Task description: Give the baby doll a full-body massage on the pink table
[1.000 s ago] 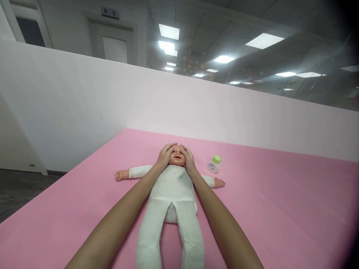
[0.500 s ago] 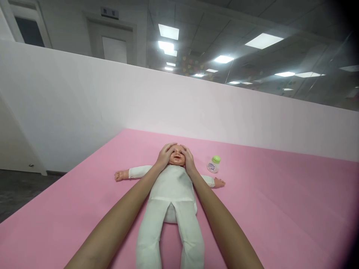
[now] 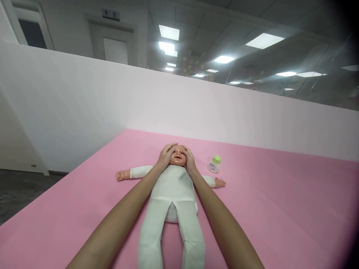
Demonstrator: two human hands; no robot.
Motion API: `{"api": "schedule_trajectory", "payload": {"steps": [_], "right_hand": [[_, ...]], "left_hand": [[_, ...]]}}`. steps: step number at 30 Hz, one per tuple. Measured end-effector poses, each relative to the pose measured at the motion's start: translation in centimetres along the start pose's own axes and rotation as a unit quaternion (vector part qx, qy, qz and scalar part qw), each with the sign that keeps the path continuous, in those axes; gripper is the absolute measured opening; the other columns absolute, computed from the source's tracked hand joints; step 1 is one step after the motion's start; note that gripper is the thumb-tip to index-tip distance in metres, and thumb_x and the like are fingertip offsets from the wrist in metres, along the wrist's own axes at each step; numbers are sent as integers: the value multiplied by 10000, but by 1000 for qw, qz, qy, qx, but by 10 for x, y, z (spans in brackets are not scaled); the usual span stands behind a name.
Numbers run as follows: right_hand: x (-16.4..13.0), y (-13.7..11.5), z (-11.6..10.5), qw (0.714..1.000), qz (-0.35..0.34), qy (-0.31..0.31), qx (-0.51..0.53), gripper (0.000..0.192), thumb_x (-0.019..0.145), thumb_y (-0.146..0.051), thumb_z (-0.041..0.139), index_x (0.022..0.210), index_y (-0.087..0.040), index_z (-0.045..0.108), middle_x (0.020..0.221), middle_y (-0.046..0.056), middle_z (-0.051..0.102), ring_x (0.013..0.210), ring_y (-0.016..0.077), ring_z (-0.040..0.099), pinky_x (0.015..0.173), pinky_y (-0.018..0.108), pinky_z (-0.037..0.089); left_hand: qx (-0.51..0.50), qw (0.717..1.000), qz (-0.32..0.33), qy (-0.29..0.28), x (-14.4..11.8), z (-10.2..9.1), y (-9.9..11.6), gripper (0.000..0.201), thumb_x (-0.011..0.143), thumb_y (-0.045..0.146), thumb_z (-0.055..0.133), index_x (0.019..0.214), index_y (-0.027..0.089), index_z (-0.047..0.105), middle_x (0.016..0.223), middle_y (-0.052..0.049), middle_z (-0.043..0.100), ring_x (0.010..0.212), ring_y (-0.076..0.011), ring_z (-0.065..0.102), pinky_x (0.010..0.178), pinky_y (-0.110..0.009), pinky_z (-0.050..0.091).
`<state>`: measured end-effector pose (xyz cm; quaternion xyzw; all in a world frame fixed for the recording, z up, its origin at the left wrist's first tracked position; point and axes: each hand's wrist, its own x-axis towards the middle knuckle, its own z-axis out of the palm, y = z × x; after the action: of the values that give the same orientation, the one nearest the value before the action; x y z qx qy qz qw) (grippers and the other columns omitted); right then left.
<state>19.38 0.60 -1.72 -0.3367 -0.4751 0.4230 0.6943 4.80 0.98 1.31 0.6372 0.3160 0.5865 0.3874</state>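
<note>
A baby doll (image 3: pixel 174 185) with a white cloth body lies on its back, arms stretched out sideways and legs toward me. Cupped round the left side of its head is my left hand (image 3: pixel 166 155), fingers curved over the temple and forehead. My right hand (image 3: pixel 189 157) holds the head from the other side in the same way. The fingertips of both hands almost meet above the brow. My palms and the back of the doll's head are hidden. To the right of my right hand stands a small clear bottle (image 3: pixel 214 164) with a green cap, above the doll's arm.
The doll and bottle rest on a pink table surface (image 3: pixel 280 209). Along its back edge runs a low white partition wall (image 3: pixel 196 108). Grey floor (image 3: pixel 17 194) shows past the table's left edge. A door and ceiling lights are visible beyond the partition.
Both hands stay on the doll's head in nearly the same position. The whole view has shifted very slightly; doll and bottle keep their places on the table.
</note>
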Motion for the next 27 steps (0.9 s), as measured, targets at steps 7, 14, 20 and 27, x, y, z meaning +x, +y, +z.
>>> {"api": "schedule_trajectory", "payload": {"steps": [7, 14, 20, 27], "right_hand": [[0, -1, 0, 1000, -11, 1, -10, 400, 789, -394, 688, 1156, -237, 713, 1251, 38, 713, 1221, 253, 614, 1065, 376, 472], [-2, -2, 1, 1000, -19, 0, -9, 389, 811, -410, 671, 1155, -234, 716, 1265, 39, 710, 1237, 251, 605, 1090, 380, 453], [-2, -2, 0, 1000, -20, -4, -9, 423, 801, -430, 706, 1175, -234, 708, 1256, 44, 706, 1217, 258, 614, 1075, 386, 468], [-2, -1, -1, 1000, -10, -10, -9, 425, 809, -438, 710, 1189, -246, 705, 1281, 33, 697, 1219, 249, 607, 1066, 369, 469]], "left_hand": [[-4, 1000, -4, 3, 1, 0, -3, 326, 918, 329, 564, 1171, 206, 728, 1324, -90, 677, 1280, -240, 596, 1124, -366, 438], [-1, 1000, -5, -2, 3, -2, -8, 340, 888, 290, 586, 1187, 213, 728, 1337, -86, 676, 1291, -241, 588, 1124, -360, 438], [8, 1000, 2, -4, 1, -2, -6, 349, 883, 296, 599, 1197, 213, 727, 1344, -88, 672, 1299, -249, 582, 1133, -371, 429], [10, 1000, 3, -3, 2, -2, -6, 342, 883, 301, 603, 1191, 222, 730, 1344, -77, 671, 1297, -251, 580, 1124, -368, 433]]}}
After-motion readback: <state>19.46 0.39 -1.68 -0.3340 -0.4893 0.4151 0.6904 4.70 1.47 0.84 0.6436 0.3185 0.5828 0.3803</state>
